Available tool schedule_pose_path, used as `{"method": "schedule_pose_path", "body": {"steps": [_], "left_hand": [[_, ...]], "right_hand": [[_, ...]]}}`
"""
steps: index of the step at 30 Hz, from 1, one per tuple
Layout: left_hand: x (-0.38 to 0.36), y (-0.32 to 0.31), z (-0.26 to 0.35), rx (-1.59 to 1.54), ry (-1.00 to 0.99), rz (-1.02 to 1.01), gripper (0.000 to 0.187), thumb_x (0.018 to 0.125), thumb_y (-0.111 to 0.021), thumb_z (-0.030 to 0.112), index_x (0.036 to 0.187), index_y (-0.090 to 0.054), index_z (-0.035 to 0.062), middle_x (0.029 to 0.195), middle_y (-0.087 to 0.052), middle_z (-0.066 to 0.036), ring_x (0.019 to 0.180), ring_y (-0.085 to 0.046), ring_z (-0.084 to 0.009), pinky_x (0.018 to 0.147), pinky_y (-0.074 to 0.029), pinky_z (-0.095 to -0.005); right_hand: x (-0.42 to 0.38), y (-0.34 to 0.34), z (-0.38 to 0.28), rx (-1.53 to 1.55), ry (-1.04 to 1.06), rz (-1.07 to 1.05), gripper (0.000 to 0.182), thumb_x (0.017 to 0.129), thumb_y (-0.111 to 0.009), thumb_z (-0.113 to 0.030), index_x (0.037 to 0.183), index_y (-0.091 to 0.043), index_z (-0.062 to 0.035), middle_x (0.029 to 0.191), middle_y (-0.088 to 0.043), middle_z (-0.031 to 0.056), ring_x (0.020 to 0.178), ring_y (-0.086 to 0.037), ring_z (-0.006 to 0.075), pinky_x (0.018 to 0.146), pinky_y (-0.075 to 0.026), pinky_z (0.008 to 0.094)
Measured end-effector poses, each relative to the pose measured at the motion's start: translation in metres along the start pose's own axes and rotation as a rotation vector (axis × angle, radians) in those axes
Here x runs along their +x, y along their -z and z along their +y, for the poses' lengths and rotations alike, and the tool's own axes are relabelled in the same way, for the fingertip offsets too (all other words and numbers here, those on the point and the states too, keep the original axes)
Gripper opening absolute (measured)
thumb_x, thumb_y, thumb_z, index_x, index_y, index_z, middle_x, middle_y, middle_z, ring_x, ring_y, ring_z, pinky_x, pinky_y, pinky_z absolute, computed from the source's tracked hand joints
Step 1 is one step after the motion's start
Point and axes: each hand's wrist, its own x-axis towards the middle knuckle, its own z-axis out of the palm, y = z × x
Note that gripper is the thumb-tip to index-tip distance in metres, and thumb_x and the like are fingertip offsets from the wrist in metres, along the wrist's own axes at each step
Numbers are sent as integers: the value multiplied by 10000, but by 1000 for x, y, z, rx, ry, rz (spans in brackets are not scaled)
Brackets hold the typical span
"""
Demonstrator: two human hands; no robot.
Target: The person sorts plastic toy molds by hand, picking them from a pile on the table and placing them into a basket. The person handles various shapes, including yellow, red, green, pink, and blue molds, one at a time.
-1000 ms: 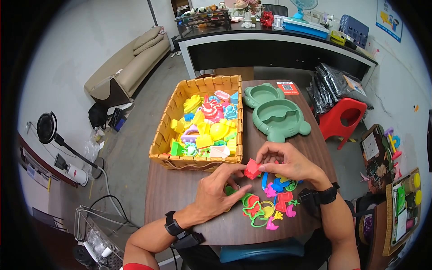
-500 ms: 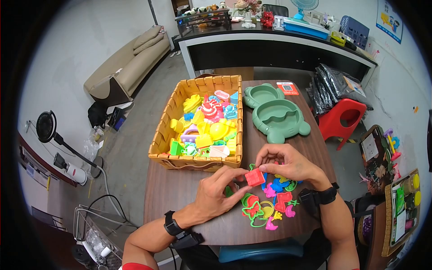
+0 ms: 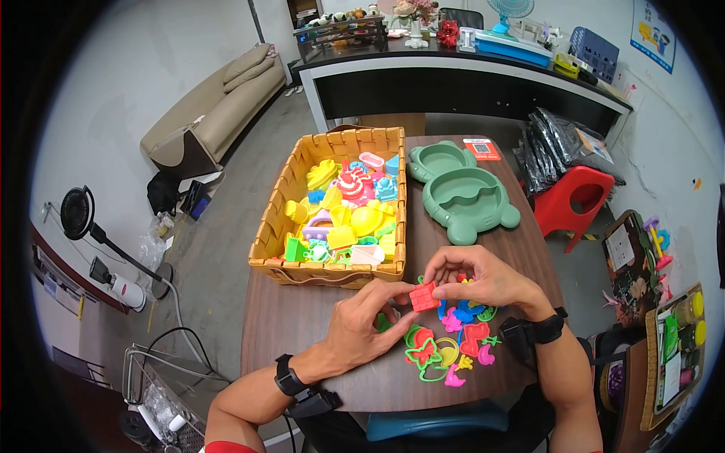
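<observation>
Small red square plastic mould (image 3: 424, 297), underside hidden, pinched between fingertips of left hand (image 3: 361, 325) at 7 o'clock and right hand (image 3: 483, 278) at 3 o'clock, both palms down, above partly covered scatter of bright plastic cutters (image 3: 453, 347).

Basket (image 3: 276, 226) blocks fwd — table (image 3: 291, 321) left free.

- Bright, even indoor light fills the room; no lamp or window shows.
- Shadows are soft and faint, pooling under both hands at the frame's centre.
- Strong fisheye bending curves the edges, with black vignette in all four corners.
- Centre is sharp; the periphery softens slightly. No strong glare.
</observation>
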Motion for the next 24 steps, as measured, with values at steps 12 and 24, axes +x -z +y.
{"method": "schedule_pose_path", "body": {"steps": [12, 24], "left_hand": [[-2, 2, -2, -10, -11, -13, 705, 1024, -819, 50, 1689, -585, 27, 1611, -527, -164, 956, -826, -173, 619, -585, -256], [-2, 1, -2, -18, -18, -21, 688, 1026, -820, 54, 1674, -591, 29, 1598, -535, -161, 955, -825, -177, 623, -587, -261]], "right_hand": [[1, -2, 3, -6, 24, -3, 297, 1090, -915, -207, 1305, -788, -46, 1147, -805, -10, 1016, -698, 47, 890, -564, 242], [0, -2, 1, -20, 24, -4, 293, 1095, -912, -228, 1296, -794, -51, 1152, -805, -12, 1020, -687, 54, 893, -558, 253]]}}
